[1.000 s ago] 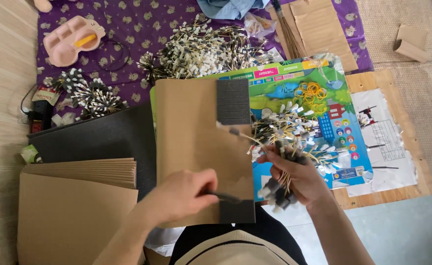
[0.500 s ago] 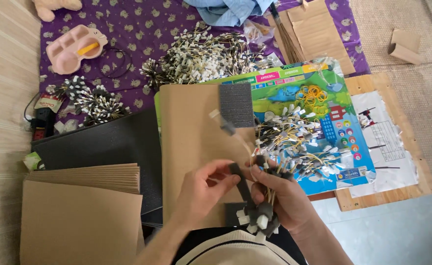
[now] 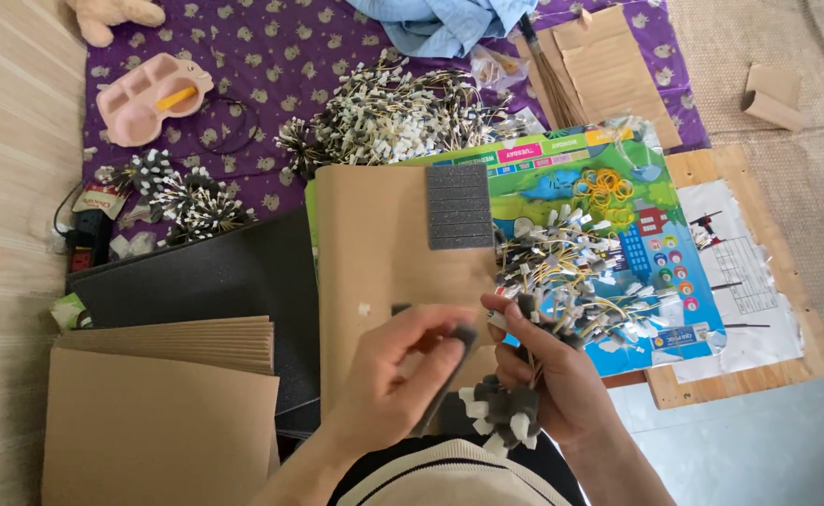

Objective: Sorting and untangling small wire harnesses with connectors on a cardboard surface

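Head view. Left hand [image 3: 398,375]: thumb and fingers closed on a dark grey foam strip [image 3: 449,367], held over the near edge of the brown card sheet [image 3: 374,253]. Right hand [image 3: 552,375]: fist closed round a bundle of foam-tipped wires [image 3: 504,412], tips pointing toward the body. Step judged: adding a foam piece to the bundle; the strip would need bringing to the wire ends.

Grey foam block [image 3: 460,206]: far edge of the card sheet. Loose wire heap [image 3: 571,272]: on the bright picture poster [image 3: 618,234], right of the card. Pink car-shaped tray [image 3: 140,98]: far left corner of the purple cloth [image 3: 271,56]. Folded brown box [image 3: 772,96]: far right, on matting.
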